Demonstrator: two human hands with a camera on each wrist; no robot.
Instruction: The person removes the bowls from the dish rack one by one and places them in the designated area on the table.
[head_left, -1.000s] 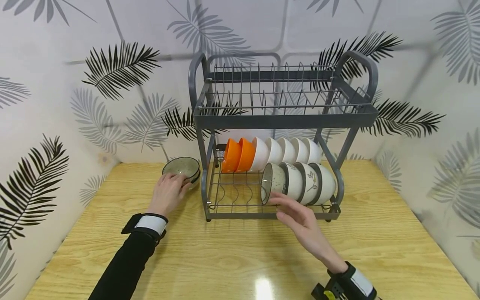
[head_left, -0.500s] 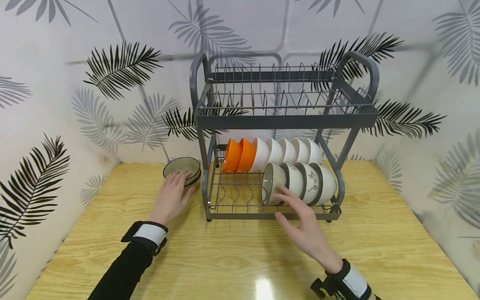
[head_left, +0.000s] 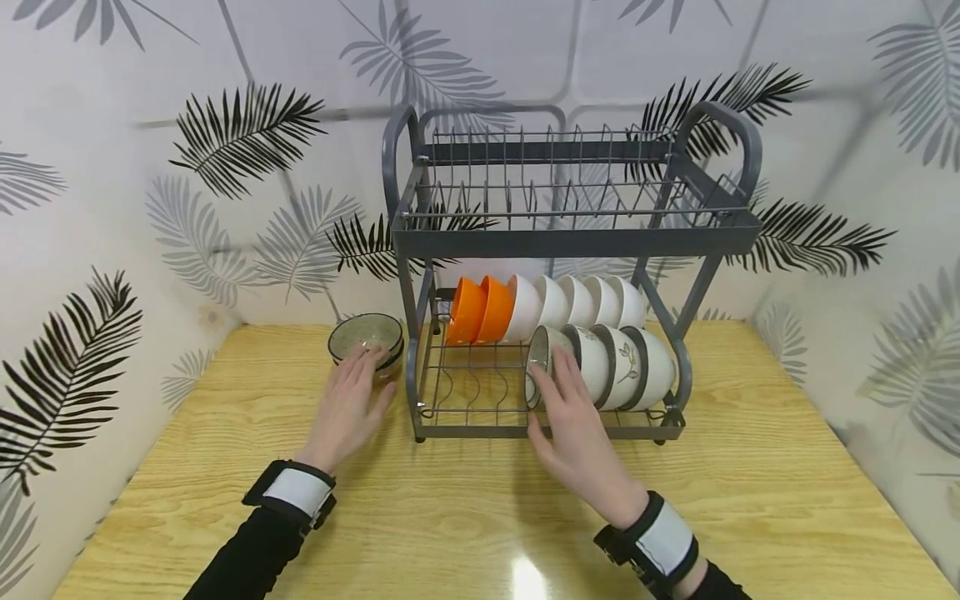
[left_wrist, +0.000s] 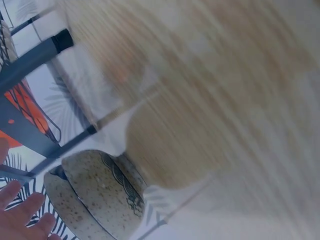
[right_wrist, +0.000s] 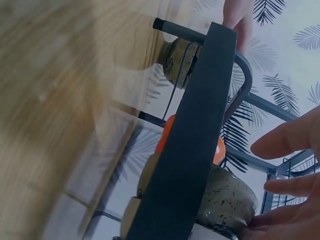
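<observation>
Speckled grey-beige ceramic bowl (right_wrist: 227, 200): at the fingertips of the right grip, turned on its side at the left end of the rack's front row, its mouth facing left.
Right grip (head_left: 581, 442): wide, thumb apart from the spread fingers; the fingertips lie across the bowl's rim and side, though how firmly they touch cannot be told.
Nested pair of speckled, dark-rimmed ceramic bowls (head_left: 366, 332): beyond the fingertips of the left grip, mouths up, one inside the other, just left of the rack; the left wrist view shows a dark wavy pattern on the outside.
Left grip (head_left: 345, 417): loose and fairly wide, fingertips over the pair's near rim, thumb apart from them; firm contact cannot be told.
Three white, dark-rimmed round bowls (head_left: 621, 367): on their sides, directly right of the right grip's bowl, one with a leaf sprig.
Two glossy orange bowls (head_left: 495, 310): farther back than the right grip and to its left, tilted in the rear row.
Five plain white bowls (head_left: 576, 302): beyond the right grip, continuing that row rightward.
Dark grey two-tier metal rack (head_left: 577, 243): its upper tier stands above and beyond the right grip.
Light yellow wood-grain desk (head_left: 435, 517): below both grips, under rack and nested pair.
</observation>
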